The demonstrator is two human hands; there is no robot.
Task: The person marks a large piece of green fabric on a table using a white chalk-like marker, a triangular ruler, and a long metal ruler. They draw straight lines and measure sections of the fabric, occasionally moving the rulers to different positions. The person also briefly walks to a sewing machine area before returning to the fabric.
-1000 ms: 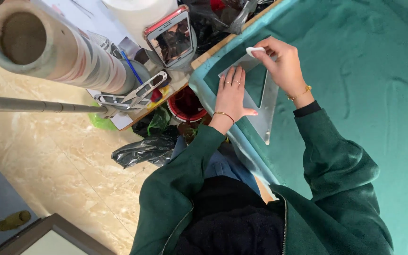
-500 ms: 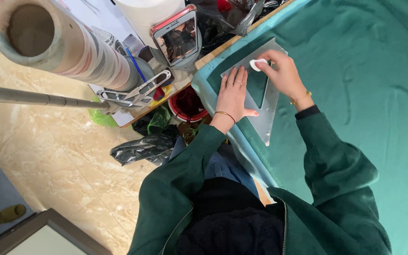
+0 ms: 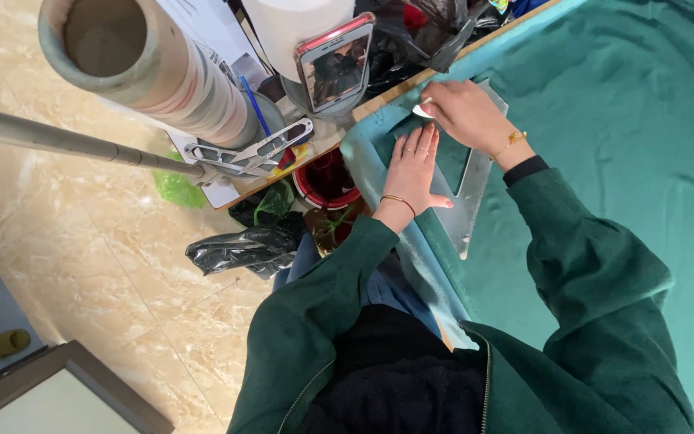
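Both hands slid left along the ruler (image 3: pixel 475 173), chalk (image 3: pixel 422 111) pinched.

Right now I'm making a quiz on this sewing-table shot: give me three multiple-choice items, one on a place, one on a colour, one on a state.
1. Where does the left hand rest?
A. flat on the clear triangle ruler
B. on the phone
C. on the floor

2. What colour is the fabric spread on the table?
A. red
B. teal green
C. white

3. How is the right hand?
A. open and idle
B. pinching a small white piece at the ruler's edge
C. out of view

Answers: 1 A, its fingers lie spread on the ruler; 2 B, the cloth is teal throughout; 3 B, its fingertips close on the white piece.
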